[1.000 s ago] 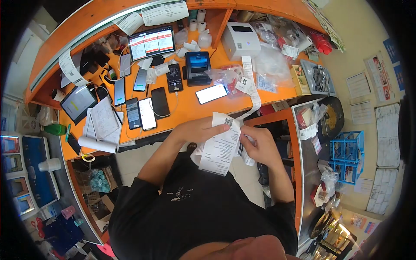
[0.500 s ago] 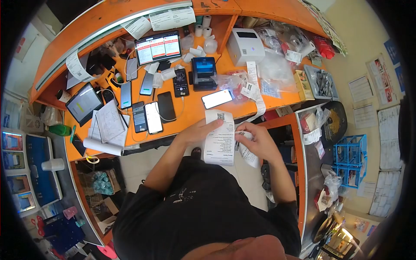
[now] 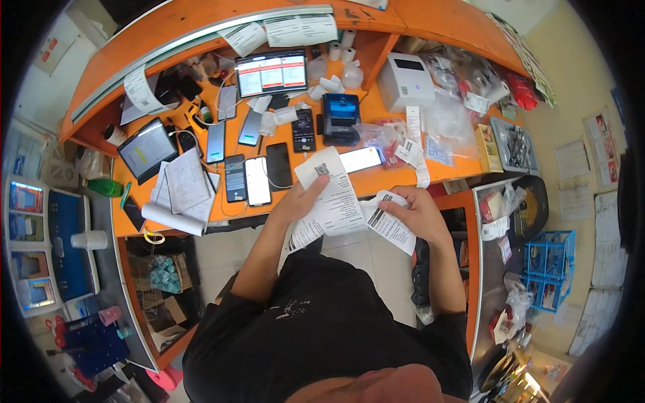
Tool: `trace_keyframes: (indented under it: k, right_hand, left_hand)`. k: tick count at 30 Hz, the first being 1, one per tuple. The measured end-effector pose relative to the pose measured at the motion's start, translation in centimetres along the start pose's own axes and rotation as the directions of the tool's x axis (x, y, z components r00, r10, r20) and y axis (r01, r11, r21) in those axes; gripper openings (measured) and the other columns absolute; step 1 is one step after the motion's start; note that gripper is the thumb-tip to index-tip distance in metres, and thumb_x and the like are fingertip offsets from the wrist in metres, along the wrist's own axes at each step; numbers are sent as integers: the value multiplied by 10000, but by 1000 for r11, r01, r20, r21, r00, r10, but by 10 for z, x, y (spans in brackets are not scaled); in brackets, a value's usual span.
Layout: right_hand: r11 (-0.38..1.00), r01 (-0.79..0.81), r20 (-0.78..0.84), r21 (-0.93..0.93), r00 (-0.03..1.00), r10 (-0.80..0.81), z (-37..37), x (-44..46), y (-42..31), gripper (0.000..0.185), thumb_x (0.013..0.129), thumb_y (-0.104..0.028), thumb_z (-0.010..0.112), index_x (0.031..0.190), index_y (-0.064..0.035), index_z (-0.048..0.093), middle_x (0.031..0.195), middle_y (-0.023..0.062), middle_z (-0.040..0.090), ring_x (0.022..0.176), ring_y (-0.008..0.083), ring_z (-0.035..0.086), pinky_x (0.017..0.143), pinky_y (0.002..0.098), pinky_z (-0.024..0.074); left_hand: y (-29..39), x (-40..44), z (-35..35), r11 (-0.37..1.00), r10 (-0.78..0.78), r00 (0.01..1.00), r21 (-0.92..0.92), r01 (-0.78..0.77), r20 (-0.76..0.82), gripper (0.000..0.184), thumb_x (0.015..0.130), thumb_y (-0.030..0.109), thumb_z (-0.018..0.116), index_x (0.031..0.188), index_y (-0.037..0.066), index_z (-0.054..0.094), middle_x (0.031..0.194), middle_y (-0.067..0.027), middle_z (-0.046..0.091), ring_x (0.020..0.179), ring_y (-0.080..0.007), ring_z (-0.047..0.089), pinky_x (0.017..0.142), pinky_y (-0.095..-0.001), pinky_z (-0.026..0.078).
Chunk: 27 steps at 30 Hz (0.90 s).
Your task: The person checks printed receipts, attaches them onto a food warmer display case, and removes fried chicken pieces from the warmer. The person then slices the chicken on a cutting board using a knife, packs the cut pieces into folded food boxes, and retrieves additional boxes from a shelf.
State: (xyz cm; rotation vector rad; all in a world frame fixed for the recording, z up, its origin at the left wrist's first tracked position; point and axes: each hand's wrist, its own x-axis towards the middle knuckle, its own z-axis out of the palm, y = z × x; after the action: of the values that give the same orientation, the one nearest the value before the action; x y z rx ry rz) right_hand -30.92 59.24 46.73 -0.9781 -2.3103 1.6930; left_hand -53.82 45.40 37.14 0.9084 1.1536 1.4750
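Observation:
My left hand (image 3: 297, 201) pinches a long printed receipt (image 3: 334, 201) with a QR code near its top, thumb on the paper's face. More printed paper hangs beneath that hand. In my right hand (image 3: 418, 211) is a smaller printed slip (image 3: 392, 225), gripped at its upper edge between thumb and fingers. The slip's left end lies close to the receipt's right edge; whether they are joined I cannot tell. Beyond the hands, a lit phone (image 3: 361, 159) lies near the desk edge, and a paper strip (image 3: 414, 134) runs down from the white printer (image 3: 406, 82).
Several phones, a tablet (image 3: 271, 72) and a dark printer (image 3: 341, 117) stand on the orange desk (image 3: 255, 213). A notebook (image 3: 176, 218) and another tablet (image 3: 146, 151) are at the left. Plastic bags (image 3: 451, 114) and a cutlery tray (image 3: 516, 144) lie at the right.
The receipt has tilted, and more paper shows below my left hand. My right hand has moved right with the slip, now spread flatter. The desk has shifted rightward in view.

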Motion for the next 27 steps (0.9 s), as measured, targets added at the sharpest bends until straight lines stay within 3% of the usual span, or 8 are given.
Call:
trace_keyframes:
  k: [2,5,6,9,15,19,22,27]
  right_hand:
    - [1000,-22,41,-22,999,23,5,4,-16,166,908,-140,689,962,17,701,779,18,692,675,36,606,572,223,473]
    - [985,123,59,-124,991,-117,13,2,-39,191,898,-172,691,960,8,707,748,72,695,623,91,639,551,254,475]
    - [962,191,62,-193,981,-182,14,-1,-56,179,892,-170,691,938,2,708,728,99,685,596,131,652,534,266,473]
    - [939,268,73,-213,963,-258,19,-8,-89,166,891,-165,686,923,-3,705,706,114,676,570,170,662,511,277,472]
    - [936,302,1,-178,952,-307,23,-9,-95,128,896,-128,676,895,-2,697,689,93,673,561,138,651,500,256,458]
    - [967,244,-274,66,937,-218,9,-1,-71,166,936,-141,644,936,21,684,710,9,657,584,53,576,514,223,428]
    - [958,174,-288,227,952,-104,-2,35,-51,203,981,-140,580,1031,38,665,780,-1,654,652,48,556,584,200,426]
    - [845,429,-304,320,891,-338,-6,145,-45,319,959,-44,566,1277,-27,545,1055,61,653,946,107,641,787,230,506]
  left_hand:
    - [0,-6,-10,973,67,994,-228,-46,88,552,1029,482,374,1233,4,561,1123,-164,637,993,-240,634,847,-338,515]
    - [10,-11,-15,852,514,857,-142,-503,50,674,1009,574,300,1211,-8,574,1130,-215,616,1019,-315,625,832,-365,529]
    - [16,-21,-19,841,539,842,-65,-538,12,695,992,613,306,1193,18,603,1116,-250,599,1013,-348,624,790,-386,550]
    - [43,-46,-18,731,658,752,-262,-630,29,554,1011,568,315,1163,162,660,1177,-296,585,1097,-390,600,896,-480,522]
    - [51,-64,-25,662,736,672,-121,-740,-84,298,973,362,515,1106,167,697,1116,-322,594,942,-357,660,697,-399,578]
    - [51,-58,-42,631,739,649,-152,-761,-180,510,1029,527,294,1229,201,631,1137,-288,578,903,-305,652,612,-350,563]
    - [46,-62,-59,706,662,732,-194,-682,-161,584,1019,579,232,1327,205,559,1190,-263,535,1002,-287,617,763,-369,557]
    - [49,-63,-55,794,567,819,-204,-572,-89,607,1018,567,260,1294,127,573,1279,-265,513,1156,-299,560,862,-367,523]
